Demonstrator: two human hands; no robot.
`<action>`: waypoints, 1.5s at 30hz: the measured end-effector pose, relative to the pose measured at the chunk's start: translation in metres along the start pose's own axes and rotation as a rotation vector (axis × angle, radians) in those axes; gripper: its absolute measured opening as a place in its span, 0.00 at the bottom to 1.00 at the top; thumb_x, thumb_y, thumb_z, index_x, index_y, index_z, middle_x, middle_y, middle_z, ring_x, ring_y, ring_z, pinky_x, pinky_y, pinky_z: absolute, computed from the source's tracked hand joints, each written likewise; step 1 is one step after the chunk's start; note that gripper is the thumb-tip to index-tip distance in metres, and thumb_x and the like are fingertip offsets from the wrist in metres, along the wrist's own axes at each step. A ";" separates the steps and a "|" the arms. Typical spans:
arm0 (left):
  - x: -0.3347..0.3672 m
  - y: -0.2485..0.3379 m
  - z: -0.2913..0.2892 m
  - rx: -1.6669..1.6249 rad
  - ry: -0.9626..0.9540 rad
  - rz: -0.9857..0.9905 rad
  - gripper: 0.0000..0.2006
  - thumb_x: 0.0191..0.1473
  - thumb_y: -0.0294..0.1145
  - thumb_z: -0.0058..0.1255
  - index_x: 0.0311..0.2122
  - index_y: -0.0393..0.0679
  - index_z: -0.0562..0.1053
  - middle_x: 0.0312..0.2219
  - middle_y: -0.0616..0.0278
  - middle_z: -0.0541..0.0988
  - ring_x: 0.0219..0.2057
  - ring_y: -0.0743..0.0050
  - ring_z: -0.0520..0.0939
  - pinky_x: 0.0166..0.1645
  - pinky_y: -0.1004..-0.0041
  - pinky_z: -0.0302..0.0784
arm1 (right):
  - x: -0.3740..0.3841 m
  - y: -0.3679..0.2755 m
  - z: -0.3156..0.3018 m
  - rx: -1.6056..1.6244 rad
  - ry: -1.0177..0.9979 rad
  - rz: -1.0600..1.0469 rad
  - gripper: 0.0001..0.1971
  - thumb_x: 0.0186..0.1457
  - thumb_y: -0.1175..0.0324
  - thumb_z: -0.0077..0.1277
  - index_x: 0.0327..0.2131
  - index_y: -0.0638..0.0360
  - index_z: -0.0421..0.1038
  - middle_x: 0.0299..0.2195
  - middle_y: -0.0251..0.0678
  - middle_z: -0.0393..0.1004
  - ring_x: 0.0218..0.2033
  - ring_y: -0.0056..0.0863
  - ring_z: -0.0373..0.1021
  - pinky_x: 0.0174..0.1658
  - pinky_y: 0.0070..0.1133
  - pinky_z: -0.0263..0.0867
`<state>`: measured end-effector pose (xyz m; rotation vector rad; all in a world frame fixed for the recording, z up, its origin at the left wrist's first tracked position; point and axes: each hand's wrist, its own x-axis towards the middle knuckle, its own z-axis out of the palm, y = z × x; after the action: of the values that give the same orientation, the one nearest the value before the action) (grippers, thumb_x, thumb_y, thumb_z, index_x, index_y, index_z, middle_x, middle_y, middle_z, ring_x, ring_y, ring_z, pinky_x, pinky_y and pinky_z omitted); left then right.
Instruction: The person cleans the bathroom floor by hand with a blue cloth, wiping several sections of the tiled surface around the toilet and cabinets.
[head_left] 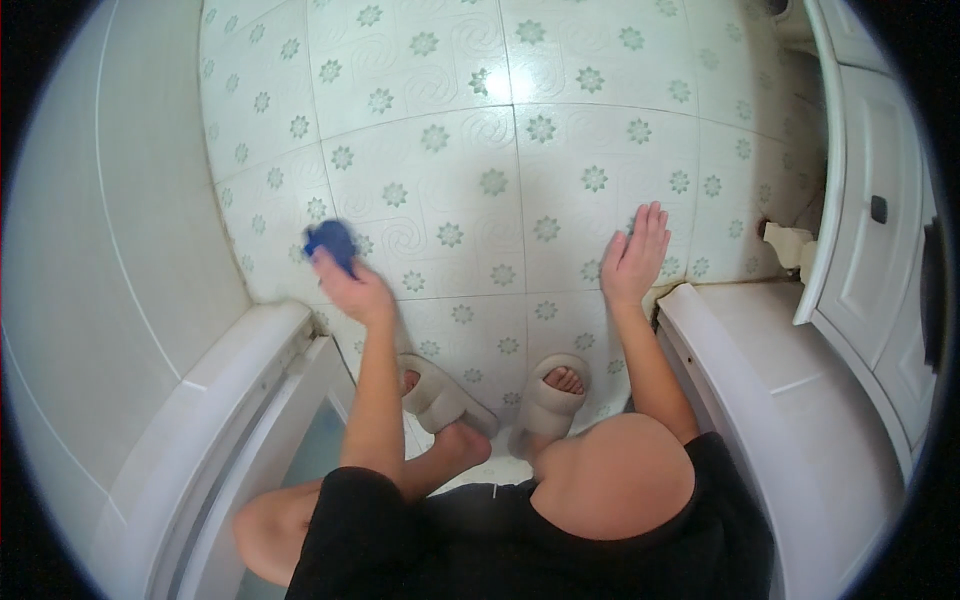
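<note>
On the left, my left hand (355, 292) is closed around a rounded dark blue object (333, 241) that looks like a scrub brush. Motion blurs it, and its underside is hidden against the patterned tile floor (460, 180). My right hand (636, 258) is stretched out flat, palm down, at the floor on the right. Its fingers point away from me and hold nothing. Both forearms reach forward past my bent knees.
Beige slippers (450, 398) are on my feet between the hands. A white door frame (270, 345) and sliding panel stand at the left, with a tiled ledge (790, 350) at the right. Beyond it are a white cabinet (870, 200) and a pale fitting (788, 246) near the floor.
</note>
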<state>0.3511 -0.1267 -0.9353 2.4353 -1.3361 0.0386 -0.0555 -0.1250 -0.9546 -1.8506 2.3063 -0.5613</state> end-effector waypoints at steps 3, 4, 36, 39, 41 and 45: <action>-0.008 -0.029 -0.010 -0.069 0.116 -0.295 0.31 0.63 0.28 0.51 0.70 0.33 0.61 0.66 0.35 0.67 0.67 0.34 0.66 0.71 0.49 0.58 | 0.001 -0.007 0.002 0.000 -0.014 0.015 0.30 0.65 0.62 0.46 0.68 0.65 0.62 0.70 0.55 0.59 0.72 0.57 0.54 0.72 0.50 0.47; -0.021 -0.019 -0.009 -0.036 0.128 -0.347 0.31 0.64 0.29 0.51 0.70 0.33 0.61 0.67 0.35 0.66 0.68 0.33 0.64 0.72 0.48 0.56 | 0.001 -0.005 0.002 -0.003 -0.016 0.018 0.30 0.65 0.62 0.46 0.68 0.66 0.61 0.70 0.55 0.59 0.72 0.57 0.54 0.72 0.50 0.47; -0.102 0.054 0.011 -0.092 -0.018 -0.071 0.33 0.62 0.29 0.50 0.71 0.34 0.60 0.68 0.38 0.64 0.70 0.36 0.61 0.74 0.46 0.50 | -0.013 0.013 -0.003 0.033 -0.083 0.004 0.31 0.64 0.62 0.46 0.69 0.62 0.61 0.72 0.49 0.58 0.73 0.56 0.53 0.72 0.53 0.45; -0.139 0.104 0.011 -0.148 -0.269 0.178 0.36 0.54 0.28 0.54 0.71 0.48 0.65 0.70 0.43 0.64 0.72 0.40 0.60 0.74 0.40 0.45 | -0.051 0.011 -0.012 -0.093 -0.215 -0.013 0.33 0.62 0.62 0.48 0.70 0.61 0.61 0.72 0.48 0.57 0.73 0.54 0.52 0.72 0.53 0.44; -0.141 0.131 0.009 -0.216 -0.438 0.308 0.37 0.51 0.29 0.57 0.69 0.51 0.68 0.70 0.47 0.64 0.73 0.43 0.59 0.75 0.38 0.42 | -0.071 0.011 -0.019 -0.119 -0.232 -0.012 0.34 0.61 0.61 0.50 0.70 0.60 0.61 0.73 0.47 0.56 0.74 0.53 0.51 0.73 0.53 0.43; -0.091 0.135 0.020 -0.250 -0.489 0.521 0.38 0.46 0.26 0.58 0.67 0.55 0.71 0.70 0.54 0.66 0.72 0.48 0.62 0.75 0.40 0.47 | -0.072 0.009 -0.021 -0.110 -0.212 -0.042 0.36 0.59 0.59 0.51 0.70 0.59 0.60 0.73 0.46 0.56 0.74 0.52 0.51 0.73 0.53 0.41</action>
<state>0.1869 -0.1254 -0.9312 1.8947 -2.0145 -0.5867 -0.0535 -0.0501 -0.9477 -1.9064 2.2043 -0.2329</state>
